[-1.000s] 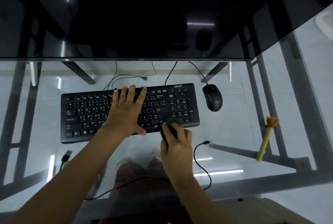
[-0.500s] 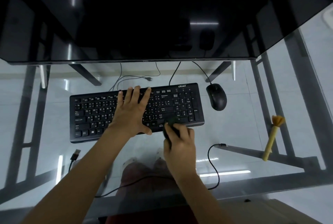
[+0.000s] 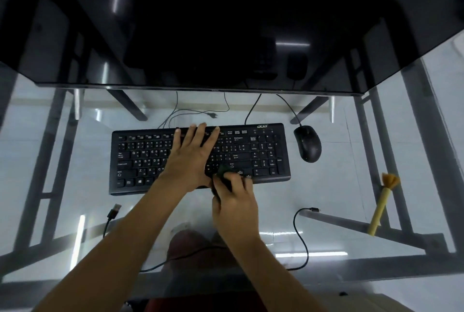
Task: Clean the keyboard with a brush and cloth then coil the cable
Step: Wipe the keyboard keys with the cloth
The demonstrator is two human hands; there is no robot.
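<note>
The keyboard [image 3: 200, 158] lies mid-counter, left hand [image 3: 190, 158] pressed flat on it, right hand [image 3: 234, 201] gripping a dark cloth [image 3: 222, 172] at its near edge. Wiping seems underway; the brush [image 3: 383, 202] lies right, cable [image 3: 251, 110] uncoiled.

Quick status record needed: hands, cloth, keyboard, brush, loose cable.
left hand: flat on the keyboard's middle keys, bracing it
right hand: gripping dark cloth against the lower key rows
keyboard: black, on the glass desk
brush: yellow, lying unused at far right
loose cable: uncoiled near desk front
</note>
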